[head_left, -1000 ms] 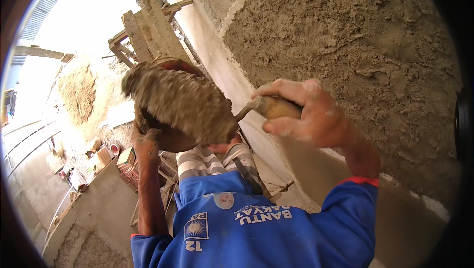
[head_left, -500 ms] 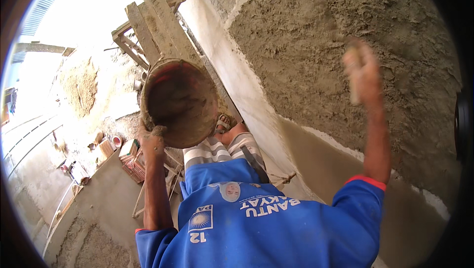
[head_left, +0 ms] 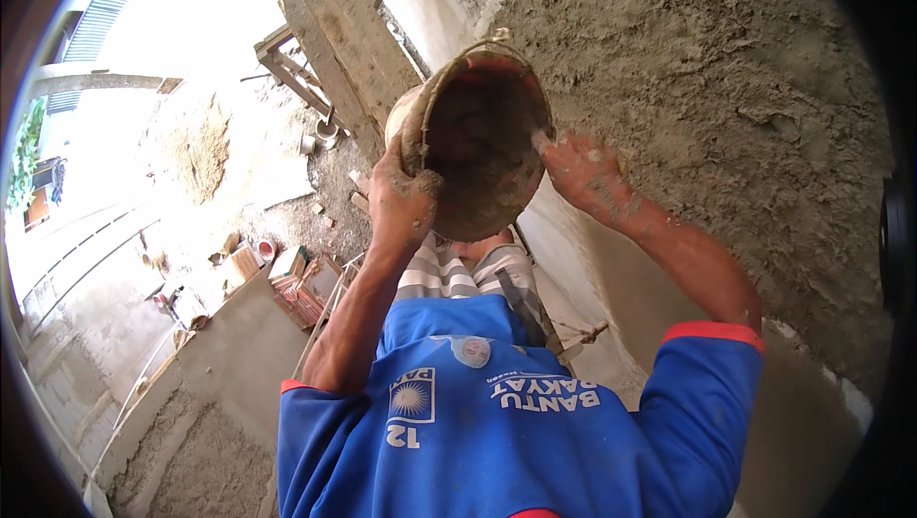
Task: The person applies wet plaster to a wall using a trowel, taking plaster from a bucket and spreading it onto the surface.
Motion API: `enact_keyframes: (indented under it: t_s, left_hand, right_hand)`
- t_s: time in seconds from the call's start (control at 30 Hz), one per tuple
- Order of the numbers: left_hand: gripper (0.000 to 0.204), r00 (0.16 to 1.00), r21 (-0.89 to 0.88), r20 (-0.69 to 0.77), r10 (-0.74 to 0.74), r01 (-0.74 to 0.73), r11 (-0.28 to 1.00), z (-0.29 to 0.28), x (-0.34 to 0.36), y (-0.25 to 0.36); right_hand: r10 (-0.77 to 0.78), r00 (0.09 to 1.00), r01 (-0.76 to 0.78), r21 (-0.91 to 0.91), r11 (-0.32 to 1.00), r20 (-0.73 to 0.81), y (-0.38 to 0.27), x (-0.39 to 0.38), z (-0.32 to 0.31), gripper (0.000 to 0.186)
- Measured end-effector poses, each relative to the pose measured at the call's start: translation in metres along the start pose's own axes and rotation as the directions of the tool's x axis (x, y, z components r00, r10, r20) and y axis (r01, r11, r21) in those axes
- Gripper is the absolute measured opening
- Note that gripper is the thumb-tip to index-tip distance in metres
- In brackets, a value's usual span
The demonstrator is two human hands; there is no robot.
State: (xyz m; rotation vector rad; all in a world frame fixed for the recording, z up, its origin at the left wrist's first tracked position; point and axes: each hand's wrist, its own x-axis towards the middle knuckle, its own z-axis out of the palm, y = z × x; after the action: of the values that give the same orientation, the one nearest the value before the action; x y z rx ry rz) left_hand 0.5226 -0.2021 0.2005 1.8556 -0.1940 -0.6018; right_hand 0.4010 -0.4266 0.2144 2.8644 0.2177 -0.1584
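A mortar-caked bucket (head_left: pixel 487 126) is tilted in front of me with its mouth toward me and wet grey mortar inside. My left hand (head_left: pixel 401 195) grips its left rim, with mortar stuck on the fingers. At the right rim, my right hand (head_left: pixel 585 172) is closed round a trowel; only a bit of its pale handle (head_left: pixel 541 142) shows, and the blade is hidden inside the bucket. Close on the right rises the wall (head_left: pixel 707 69), covered in rough wet mortar.
Wooden planks (head_left: pixel 344 50) on a trestle frame stretch out ahead. A sand heap (head_left: pixel 199 150) lies on the ground at the left. Stacked red tiles (head_left: pixel 308 294) and several small objects sit below, near a grey wall (head_left: pixel 220 356). A smoother plaster band (head_left: pixel 650 279) runs below the rough wall surface.
My right hand has come down and left from the wall to the bucket with the trowel. My left hand has moved the bucket up and to the right, tilting it.
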Motion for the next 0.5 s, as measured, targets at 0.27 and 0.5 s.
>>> enact_keyframes:
  t_s: [0.27, 0.5]
  left_hand:
    - [0.057, 1.0, 0.113, 0.004, 0.001, -0.001, 0.994, 0.015, 0.012, -0.008]
    - [0.061, 0.986, -0.182, 0.039, -0.165, 0.169, 0.969, -0.014, 0.023, -0.003]
  right_hand:
    - [0.036, 0.964, -0.223, 0.725, 0.652, 0.264, -0.045, 0.001, 0.052, 0.025]
    - [-0.119, 0.992, 0.085, 0.466, 0.88, 0.043, -0.022, -0.024, 0.08, 0.026]
